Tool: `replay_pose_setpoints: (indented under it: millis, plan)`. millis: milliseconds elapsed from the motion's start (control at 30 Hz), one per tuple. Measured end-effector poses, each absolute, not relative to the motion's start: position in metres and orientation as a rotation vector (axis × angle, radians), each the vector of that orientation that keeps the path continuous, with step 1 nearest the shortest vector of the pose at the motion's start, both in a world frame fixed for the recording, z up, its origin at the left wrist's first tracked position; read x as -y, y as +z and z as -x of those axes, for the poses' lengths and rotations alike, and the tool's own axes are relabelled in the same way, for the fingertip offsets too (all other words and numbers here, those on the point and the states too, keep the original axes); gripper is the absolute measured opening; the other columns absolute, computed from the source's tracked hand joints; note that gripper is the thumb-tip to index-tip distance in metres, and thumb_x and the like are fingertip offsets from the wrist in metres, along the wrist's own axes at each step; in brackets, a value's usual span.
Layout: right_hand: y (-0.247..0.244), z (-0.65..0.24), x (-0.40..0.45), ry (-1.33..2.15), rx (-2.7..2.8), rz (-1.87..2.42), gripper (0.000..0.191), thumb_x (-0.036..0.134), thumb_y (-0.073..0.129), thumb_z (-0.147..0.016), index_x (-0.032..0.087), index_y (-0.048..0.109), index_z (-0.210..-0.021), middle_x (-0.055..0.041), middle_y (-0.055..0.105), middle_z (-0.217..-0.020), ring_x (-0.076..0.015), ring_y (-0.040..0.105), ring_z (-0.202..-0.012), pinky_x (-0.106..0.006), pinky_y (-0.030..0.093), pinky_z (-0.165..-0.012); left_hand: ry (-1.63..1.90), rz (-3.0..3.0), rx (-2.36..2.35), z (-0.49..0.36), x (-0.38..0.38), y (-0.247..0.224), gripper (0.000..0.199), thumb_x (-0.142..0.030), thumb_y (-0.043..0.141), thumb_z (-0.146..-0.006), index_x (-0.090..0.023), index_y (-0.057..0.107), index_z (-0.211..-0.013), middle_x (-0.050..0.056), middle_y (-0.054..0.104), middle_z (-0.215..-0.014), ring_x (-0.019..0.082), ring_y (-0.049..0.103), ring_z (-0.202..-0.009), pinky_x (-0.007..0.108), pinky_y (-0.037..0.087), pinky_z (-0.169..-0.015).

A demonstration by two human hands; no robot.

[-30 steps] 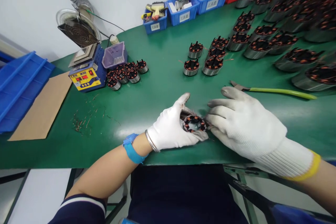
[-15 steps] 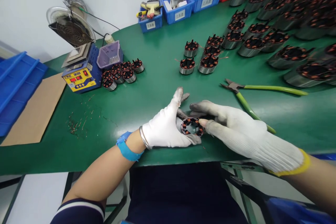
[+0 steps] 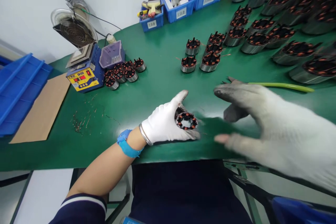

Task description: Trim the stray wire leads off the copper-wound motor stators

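A ring-shaped motor stator (image 3: 180, 123) wound with copper wire is held in my left hand (image 3: 168, 120), its open centre facing up towards me. The white glove's fingers and thumb curve round the stator, just above the front part of the bench. Thin wire ends stick out on its right side. My right hand (image 3: 252, 119), in a white glove with greyed fingertips, hovers to the right with fingers and thumb spread and nothing between them; it is somewhat blurred. Behind it lie the green-handled cutting pliers (image 3: 283, 86), partly hidden by the hand.
Several finished-looking stators (image 3: 210, 62) stand on the green bench (image 3: 162, 84), with many more at the right. A smaller group (image 3: 130, 74) sits beside a blue-yellow control box (image 3: 85, 77). Wire scraps (image 3: 78, 124) lie left. Blue bins (image 3: 181, 12) line the back.
My right hand has come away from the stator and moved right, opening, over the pliers. My left hand keeps hold of the stator. The view has shifted slightly.
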State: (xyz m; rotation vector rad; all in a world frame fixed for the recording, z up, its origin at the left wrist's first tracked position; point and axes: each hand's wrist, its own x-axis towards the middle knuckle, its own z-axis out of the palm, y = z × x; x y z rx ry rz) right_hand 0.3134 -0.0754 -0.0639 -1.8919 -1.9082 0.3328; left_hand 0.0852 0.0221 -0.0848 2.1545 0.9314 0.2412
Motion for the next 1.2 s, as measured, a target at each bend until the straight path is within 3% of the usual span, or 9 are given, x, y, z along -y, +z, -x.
replay_pose_setpoints:
  millis: [100, 267, 367, 500, 667, 733, 867, 1033, 1200]
  plan:
    - [-0.080, -0.294, 0.076, 0.400, 2.064, 1.718, 0.106, 0.063, 0.074, -0.068, 0.022, 0.044, -0.161, -0.0159, 0.069, -0.139, -0.0362, 0.076, -0.098, -0.043, 0.062, -0.074, 0.154, -2.265, -0.940, -0.086, -0.025, -0.081, 0.126, -0.053, 0.088, -0.062, -0.018, 0.025, -0.165, 0.014, 0.074, -0.122, 0.038, 0.072, -0.114, 0.048, 0.058, -0.098]
    - [-0.103, -0.289, 0.065, 0.476, 2.159, 1.897, 0.047, 0.048, 0.050, -0.093, 0.027, 0.074, -0.127, -0.0080, 0.082, -0.106, -0.0321, 0.078, -0.086, -0.038, 0.057, -0.061, 0.136, -2.305, -0.922, -0.086, -0.026, -0.082, 0.125, -0.053, 0.087, -0.064, -0.018, 0.021, -0.165, 0.013, 0.076, -0.120, 0.036, 0.074, -0.113, 0.047, 0.058, -0.098]
    - [-0.101, -0.293, 0.062, 0.542, 2.149, 1.935, 0.037, 0.043, 0.047, -0.094, 0.030, 0.080, -0.106, -0.0040, 0.083, -0.097, -0.0296, 0.078, -0.080, -0.035, 0.052, -0.056, 0.140, -2.298, -0.917, -0.087, -0.026, -0.083, 0.122, -0.050, 0.087, -0.065, -0.020, 0.023, -0.165, 0.010, 0.077, -0.120, 0.035, 0.074, -0.113, 0.047, 0.057, -0.100]
    - [-0.095, -0.294, 0.063, 0.600, 2.084, 1.937, 0.038, 0.043, 0.045, -0.093, 0.028, 0.079, -0.101, -0.0048, 0.082, -0.095, -0.0301, 0.077, -0.081, -0.036, 0.051, -0.059, 0.236, -2.323, -0.902, -0.087, -0.019, -0.085, 0.112, -0.053, 0.090, -0.062, -0.020, 0.040, -0.157, 0.012, 0.074, -0.126, 0.035, 0.070, -0.118, 0.048, 0.056, -0.104]
    - [-0.084, -0.296, 0.063, 0.809, 1.984, 1.800, 0.039, 0.048, 0.041, -0.094, 0.026, 0.068, -0.078, -0.0033, 0.072, -0.070, -0.0211, 0.065, -0.061, -0.031, 0.043, -0.055, 0.517, -2.318, -0.747, -0.089, -0.008, -0.092, 0.052, -0.052, 0.068, -0.088, -0.019, 0.065, -0.128, 0.010, 0.075, -0.115, 0.024, 0.072, -0.102, 0.038, 0.058, -0.096]
    - [-0.079, -0.298, 0.063, 0.991, 1.904, 1.728, 0.041, 0.054, 0.041, -0.094, 0.025, 0.062, -0.072, -0.0014, 0.062, -0.060, -0.0167, 0.053, -0.051, -0.030, 0.038, -0.051, 0.515, -2.355, -0.708, -0.089, -0.007, -0.092, 0.039, -0.047, 0.067, -0.088, -0.021, 0.068, -0.117, 0.008, 0.074, -0.107, 0.022, 0.071, -0.094, 0.037, 0.058, -0.089]
    - [-0.074, -0.300, 0.065, 1.262, 1.733, 1.736, 0.045, 0.064, 0.047, -0.090, 0.024, 0.052, -0.068, 0.0017, 0.046, -0.055, -0.0122, 0.037, -0.046, -0.028, 0.029, -0.045, 0.449, -2.454, -0.699, -0.092, -0.004, -0.090, 0.028, -0.038, 0.064, -0.085, -0.019, 0.067, -0.104, 0.008, 0.070, -0.100, 0.024, 0.066, -0.090, 0.039, 0.057, -0.082]
    - [-0.072, -0.306, 0.067, 1.441, 1.536, 1.791, 0.054, 0.076, 0.051, -0.081, 0.024, 0.052, -0.071, 0.0019, 0.045, -0.055, -0.0119, 0.038, -0.047, -0.027, 0.030, -0.044, 0.417, -2.536, -0.772, -0.096, 0.005, -0.091, 0.026, -0.038, 0.058, -0.084, -0.019, 0.065, -0.102, 0.010, 0.068, -0.101, 0.026, 0.061, -0.092, 0.041, 0.055, -0.081]
    - [-0.076, -0.316, 0.060, 1.347, 1.633, 1.937, 0.051, 0.071, 0.041, -0.089, 0.024, 0.052, -0.073, 0.0013, 0.048, -0.058, -0.0120, 0.042, -0.046, -0.027, 0.031, -0.045, 0.435, -2.557, -0.800, -0.097, 0.008, -0.096, 0.022, -0.035, 0.056, -0.084, -0.020, 0.063, -0.099, 0.009, 0.066, -0.099, 0.025, 0.058, -0.091, 0.040, 0.054, -0.079]
